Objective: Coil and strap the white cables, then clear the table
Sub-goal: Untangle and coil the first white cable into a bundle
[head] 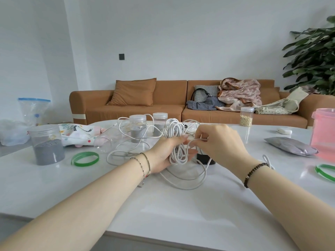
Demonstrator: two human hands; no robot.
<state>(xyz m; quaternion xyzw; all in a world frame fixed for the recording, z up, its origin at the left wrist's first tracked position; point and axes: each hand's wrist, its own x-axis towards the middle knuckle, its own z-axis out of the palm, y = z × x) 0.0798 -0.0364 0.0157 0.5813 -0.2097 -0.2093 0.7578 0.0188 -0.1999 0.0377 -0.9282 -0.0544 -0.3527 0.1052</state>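
My left hand (164,153) grips the middle of a coiled bundle of white cable (175,132), held upright above the white table (181,211). Just right of the bundle, my right hand (217,140) pinches a loose strand of the same cable. The free cable (190,180) trails in wide loops on the table below and left of my hands. More white cable (126,124) lies tangled around the jars behind. A green strap ring (85,159) lies to the left, and another green ring (325,172) sits at the right edge.
Clear jars with grey powder stand at the left (47,144) and behind the cable (137,127). A jar of grains (246,116), a grey pouch (290,146), a pink container (324,134), a patterned cloth (79,133) and a dark object (204,158) under my right hand share the table.
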